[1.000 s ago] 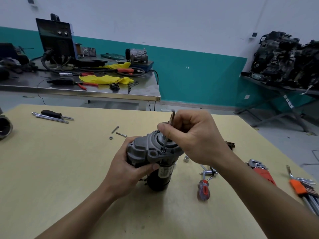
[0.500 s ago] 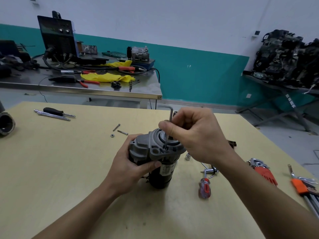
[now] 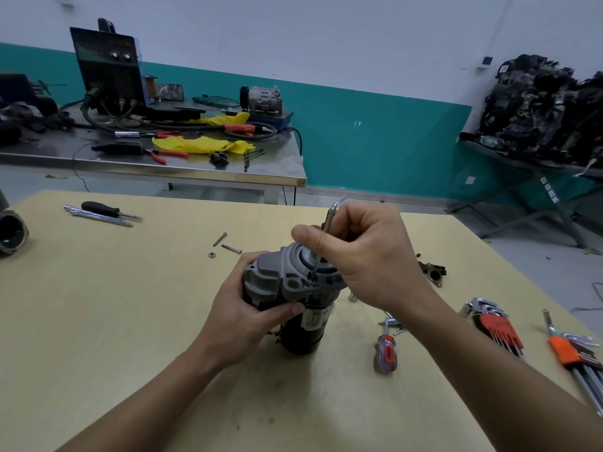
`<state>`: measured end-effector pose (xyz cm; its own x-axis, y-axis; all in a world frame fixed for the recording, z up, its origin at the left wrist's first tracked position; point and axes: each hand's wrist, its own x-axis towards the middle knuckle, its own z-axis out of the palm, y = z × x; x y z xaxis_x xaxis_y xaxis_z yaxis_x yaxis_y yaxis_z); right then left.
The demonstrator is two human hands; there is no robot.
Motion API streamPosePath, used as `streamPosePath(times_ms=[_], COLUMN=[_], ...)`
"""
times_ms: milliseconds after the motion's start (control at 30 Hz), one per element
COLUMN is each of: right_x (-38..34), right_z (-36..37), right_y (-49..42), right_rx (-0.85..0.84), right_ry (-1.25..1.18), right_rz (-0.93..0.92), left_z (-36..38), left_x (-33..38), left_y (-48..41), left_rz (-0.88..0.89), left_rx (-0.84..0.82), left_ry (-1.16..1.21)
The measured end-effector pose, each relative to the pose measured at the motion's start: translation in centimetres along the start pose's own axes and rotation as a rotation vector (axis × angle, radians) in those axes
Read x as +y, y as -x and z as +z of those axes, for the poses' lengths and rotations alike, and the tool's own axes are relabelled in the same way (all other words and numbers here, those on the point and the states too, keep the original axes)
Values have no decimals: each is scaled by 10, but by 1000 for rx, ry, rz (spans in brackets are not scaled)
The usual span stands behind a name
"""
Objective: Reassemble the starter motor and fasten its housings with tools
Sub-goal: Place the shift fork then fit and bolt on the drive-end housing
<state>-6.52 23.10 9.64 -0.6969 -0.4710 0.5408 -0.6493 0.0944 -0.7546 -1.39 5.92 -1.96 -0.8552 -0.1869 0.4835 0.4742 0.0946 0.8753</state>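
Starter motor likely heavy, rigid, tippy on end; your left hand clamps it from 9 o'clock. Your right hand pinches thin hex key; hold it vertical.

The room is brightly and evenly lit by diffuse light from above; no lamp shows. Shadows are soft: a faint one lies on the yellow table under the starter motor and the forearms. The steel bench carries a dull sheen along its front edge, without hard glare. The wide lens bows the table's edges and the teal wall band. The centre is fairly sharp, though the hex key in the right hand smears slightly. The orange hex key set at the right edge is blurred, and the dark engine parts lose detail.
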Motion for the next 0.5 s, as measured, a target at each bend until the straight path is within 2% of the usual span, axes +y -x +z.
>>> streamPosePath(times_ms=[133,300,367,500], right_x=[2,2,3,5], right_z=[-4,-14,-13,-3], right_y=[3,2,1,2], right_rx=[-133,-255,-213,-15], right_ry=[-5,-30,2,-51], right_rz=[56,23,7,7], left_z=[0,2,2,2], left_x=[1,2,3,2], left_y=[1,0,0,1], left_rz=[-2,16,16,8], left_rx=[10,12,14,16], left_ry=[-17,-4,-4,-15])
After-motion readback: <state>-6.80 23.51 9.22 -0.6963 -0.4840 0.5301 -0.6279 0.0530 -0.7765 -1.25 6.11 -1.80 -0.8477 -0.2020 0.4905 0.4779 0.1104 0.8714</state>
